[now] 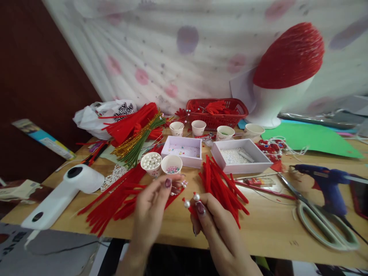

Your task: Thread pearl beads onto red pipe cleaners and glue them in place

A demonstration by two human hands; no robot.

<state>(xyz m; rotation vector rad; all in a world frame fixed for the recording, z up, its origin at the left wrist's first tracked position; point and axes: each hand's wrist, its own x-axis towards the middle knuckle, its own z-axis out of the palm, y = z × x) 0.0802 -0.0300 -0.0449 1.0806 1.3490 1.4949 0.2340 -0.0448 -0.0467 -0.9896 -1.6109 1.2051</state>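
1. Right hand [220, 224]: closed, thumb against fingers; a red piece [193, 212] is gripped there. A pearl bead [186, 204] is seen at its tip, with a second pearl just beside, at the thumb.
2. Left hand [151, 201]: raised near the right, thumb and forefinger drawn together. Small beads [183, 185] are seen by the fingertips; whether they are pinched cannot be told.
3. Position of red piece: above the near middle of the table [267, 234], between the two bundles.
4. Red stems are laid in a left bundle [99, 216] and a right bundle [220, 183].
5. Beyond the left hand, a cup [152, 172] is filled with pearls; pink and pale beads are held in the cup beside it [171, 161].
6. Farther: two shallow boxes, left [184, 161] and right [244, 168]; red basket [218, 122] behind.
7. Right side: scissors [304, 220] and glue gun [327, 178] are placed near each other.
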